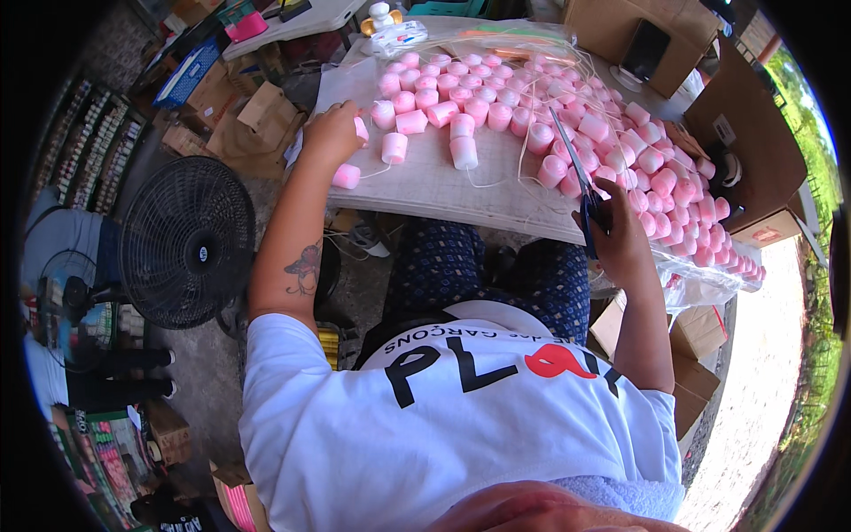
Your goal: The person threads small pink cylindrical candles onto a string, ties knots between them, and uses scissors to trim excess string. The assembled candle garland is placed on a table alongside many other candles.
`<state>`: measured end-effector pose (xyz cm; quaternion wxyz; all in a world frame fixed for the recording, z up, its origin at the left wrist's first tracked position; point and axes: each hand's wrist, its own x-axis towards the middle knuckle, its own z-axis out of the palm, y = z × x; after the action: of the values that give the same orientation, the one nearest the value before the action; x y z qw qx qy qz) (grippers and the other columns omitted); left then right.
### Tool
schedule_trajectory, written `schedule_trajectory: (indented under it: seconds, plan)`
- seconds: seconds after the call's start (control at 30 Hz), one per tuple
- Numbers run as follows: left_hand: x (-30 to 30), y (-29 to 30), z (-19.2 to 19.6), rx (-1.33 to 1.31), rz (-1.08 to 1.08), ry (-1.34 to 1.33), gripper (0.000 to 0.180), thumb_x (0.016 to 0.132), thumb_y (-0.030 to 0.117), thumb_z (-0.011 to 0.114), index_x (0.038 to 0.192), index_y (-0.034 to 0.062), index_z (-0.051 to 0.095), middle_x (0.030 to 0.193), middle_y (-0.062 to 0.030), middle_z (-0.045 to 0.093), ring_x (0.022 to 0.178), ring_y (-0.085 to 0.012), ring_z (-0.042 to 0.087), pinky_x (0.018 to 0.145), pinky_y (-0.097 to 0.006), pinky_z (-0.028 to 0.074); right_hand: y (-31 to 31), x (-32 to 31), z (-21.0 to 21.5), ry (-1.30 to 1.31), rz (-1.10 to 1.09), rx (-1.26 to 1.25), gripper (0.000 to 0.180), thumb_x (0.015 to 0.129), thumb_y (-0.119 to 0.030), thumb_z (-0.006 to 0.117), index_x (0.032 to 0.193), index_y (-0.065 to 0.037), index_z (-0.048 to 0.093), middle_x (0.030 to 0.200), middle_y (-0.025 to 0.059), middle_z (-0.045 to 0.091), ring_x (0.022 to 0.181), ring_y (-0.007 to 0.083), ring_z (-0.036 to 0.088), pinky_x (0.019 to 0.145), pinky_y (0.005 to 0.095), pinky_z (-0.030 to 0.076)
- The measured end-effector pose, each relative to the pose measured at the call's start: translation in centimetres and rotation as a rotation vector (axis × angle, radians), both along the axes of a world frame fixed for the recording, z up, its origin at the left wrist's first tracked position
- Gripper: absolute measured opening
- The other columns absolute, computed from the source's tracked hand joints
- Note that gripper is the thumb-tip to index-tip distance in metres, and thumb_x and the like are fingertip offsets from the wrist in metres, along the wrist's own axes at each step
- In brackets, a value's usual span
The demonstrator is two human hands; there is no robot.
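Observation:
At the table's left edge, my left hand (333, 135) is closed around a pink candle (362, 132), whose near end shows beside the fingers. Another pink candle (346, 176) lies by my wrist at the table's edge. My right hand (618, 232) grips dark-handled scissors (572, 152), their blades pointing up and away over the candles. Many short pink-and-white candles (496, 93) spread across the table (496, 197) in a dense heap toward the right. Long pale wicks trail from several; one standing candle (464, 152) near the front has a loose wick.
Open cardboard boxes (749, 133) hold the right side, with a dark phone-like device (644, 51) propped at the back. A black fan (186, 241) stands at my left near more boxes (248, 124). Clear plastic wrap (700, 282) hangs off the right edge. Other people sit at far left.

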<state>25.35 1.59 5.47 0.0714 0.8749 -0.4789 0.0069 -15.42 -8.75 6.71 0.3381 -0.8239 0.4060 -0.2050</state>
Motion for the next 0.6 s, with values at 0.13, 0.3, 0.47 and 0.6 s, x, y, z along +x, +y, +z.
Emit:
schedule_trajectory:
  seconds: [0.13,0.3,0.47,0.6]
  plan:
    - [-2.5,-0.6,-1.3,-0.180,-0.061,-0.204,0.049,0.072,0.018,0.076,0.117,0.0087,0.059,0.114,-0.0124,0.059,0.109,-0.0340,0.055,0.090,-0.042,0.045,-1.4,-0.7,0.0,-0.152,-0.001,-0.182,0.039,0.084,-0.009,0.067,0.120,-0.002,0.053,0.085,0.0144,0.065,0.075,0.0201,0.064,0.068,0.0312,0.049]
    - [-10.2,-1.8,-1.6,-0.496,-0.471,0.036,0.032,0.075,0.013,0.073,0.106,0.0095,0.065,0.110,-0.0099,0.057,0.108,-0.0315,0.053,0.093,-0.041,0.042,-4.7,0.2,2.1,0.043,-0.123,-0.608,0.035,0.083,-0.019,0.067,0.116,-0.010,0.059,0.096,0.0155,0.067,0.083,0.0310,0.066,0.071,0.0388,0.051]
    - [-13.4,-3.1,-4.2,-0.446,-0.628,0.125,0.037,0.074,0.013,0.074,0.109,0.0104,0.064,0.115,-0.0086,0.052,0.114,-0.0305,0.048,0.099,-0.041,0.037,-10.4,2.4,-1.6,0.344,-0.188,-0.842,0.030,0.087,-0.023,0.060,0.115,-0.012,0.059,0.102,0.0123,0.065,0.098,0.0317,0.062,0.082,0.0453,0.045]
    - [-14.2,-2.4,-4.8,-0.385,-0.446,-0.001,0.058,0.071,0.018,0.077,0.125,0.0139,0.054,0.127,-0.0104,0.045,0.120,-0.0332,0.041,0.104,-0.042,0.033,-11.5,2.3,-3.0,0.316,-0.229,-0.922,0.025,0.087,-0.018,0.056,0.111,-0.011,0.061,0.104,0.0103,0.063,0.102,0.0314,0.059,0.083,0.0459,0.045]
